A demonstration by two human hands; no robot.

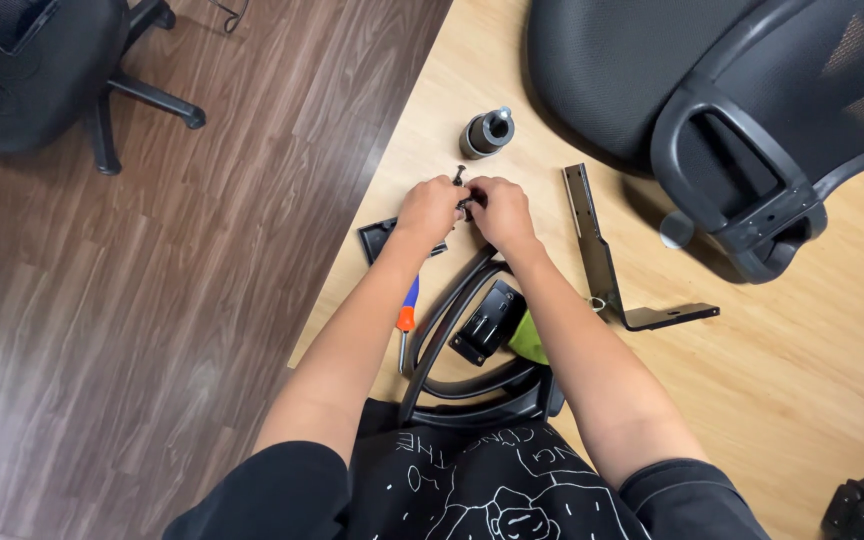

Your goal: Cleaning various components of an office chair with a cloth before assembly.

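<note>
1. Pinching small dark fasteners, the left hand (430,208) and the right hand (499,210) meet fingertip to fingertip over the light wooden board (772,390). One black bolt (459,176) stands up out of the left fingers; the right fingers are curled shut on something small and dark that I cannot make out.
2. Both grips are tight pinches with hardly any gap, so a small slip of the thumb could let the bolt drop. It would likely roll on the smooth board towards the plank floor (152,330) at the left edge.
3. The black plastic armrest (462,340) lies beneath the forearms, leaning against the person's lap. A shifted elbow could nudge it and drag the orange-handled screwdriver (407,318) lying just beside it.
4. The black L-shaped metal bracket (602,255) lies to the right of the right wrist, near enough to be knocked by a sideways reach.
5. The short gas-lift cylinder (487,133) stands upright just beyond the hands; a forward push could tip it.
6. The mesh chair back (752,110) lies farther right, well apart from the hands.
</note>
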